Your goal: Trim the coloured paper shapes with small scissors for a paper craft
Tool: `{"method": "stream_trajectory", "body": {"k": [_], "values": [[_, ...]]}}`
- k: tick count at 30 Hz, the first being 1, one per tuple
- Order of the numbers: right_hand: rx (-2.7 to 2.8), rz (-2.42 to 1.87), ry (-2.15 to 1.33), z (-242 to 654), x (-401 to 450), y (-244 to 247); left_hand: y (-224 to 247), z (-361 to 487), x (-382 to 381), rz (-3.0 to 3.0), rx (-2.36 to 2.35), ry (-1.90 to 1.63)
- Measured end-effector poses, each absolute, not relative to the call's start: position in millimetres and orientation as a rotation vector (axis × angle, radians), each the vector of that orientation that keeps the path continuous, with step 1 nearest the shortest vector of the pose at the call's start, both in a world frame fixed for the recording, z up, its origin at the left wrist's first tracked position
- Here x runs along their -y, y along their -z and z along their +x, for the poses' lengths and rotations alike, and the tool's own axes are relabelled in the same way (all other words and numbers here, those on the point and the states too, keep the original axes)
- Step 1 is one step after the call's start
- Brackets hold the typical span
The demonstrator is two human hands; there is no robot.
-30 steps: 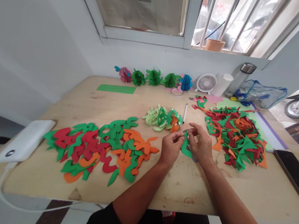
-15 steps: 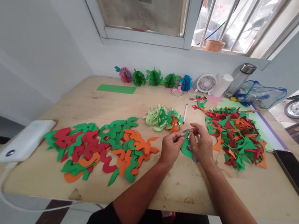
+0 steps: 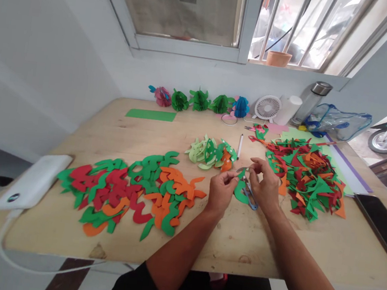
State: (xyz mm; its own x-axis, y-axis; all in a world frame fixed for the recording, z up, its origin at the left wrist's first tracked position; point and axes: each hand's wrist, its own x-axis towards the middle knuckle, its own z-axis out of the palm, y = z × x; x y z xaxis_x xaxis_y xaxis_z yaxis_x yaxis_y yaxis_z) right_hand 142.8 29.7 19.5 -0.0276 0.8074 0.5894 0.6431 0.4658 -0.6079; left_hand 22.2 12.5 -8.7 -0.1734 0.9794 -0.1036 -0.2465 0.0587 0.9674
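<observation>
My left hand (image 3: 222, 189) pinches the edge of a green paper piece (image 3: 240, 191). Just right of that piece, my right hand (image 3: 265, 184) has its fingers pressed together; whatever they hold is too small to name. Blue-handled scissors (image 3: 251, 200) lie between the hands, partly hidden by the paper and my right hand. Beyond my hands sits a small pile of light green, green and orange cutouts (image 3: 213, 152), some with small white squares. Left of my left hand spreads a heap of red, green and orange cutouts (image 3: 143, 181).
Paper scraps (image 3: 312, 171) are piled at the right, near a black phone (image 3: 383, 227). A pen (image 3: 240, 147), a green strip (image 3: 151, 115), a small fan (image 3: 267, 108) and several folded paper figures (image 3: 199, 99) lie farther back. A white power bank (image 3: 33, 183) is left.
My right hand has moved slightly right, away from the green piece and my left hand. More of the blue-handled scissors shows. My left hand has barely moved.
</observation>
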Motion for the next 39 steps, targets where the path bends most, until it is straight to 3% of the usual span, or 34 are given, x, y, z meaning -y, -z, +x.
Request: {"method": "stream_trajectory", "body": {"k": [13,28,39], "values": [[1.352,-1.024,-1.058,140,-31,-25,3,22,-10,1.048,-1.272,-1.447],[1.517,-1.138,-0.866,141,-30,-19,0,24,1,1.468,-1.471,-1.333],[1.422,-1.103,-0.996,144,-32,-27,-1,24,-6,1.11,-1.194,-1.344]]}}
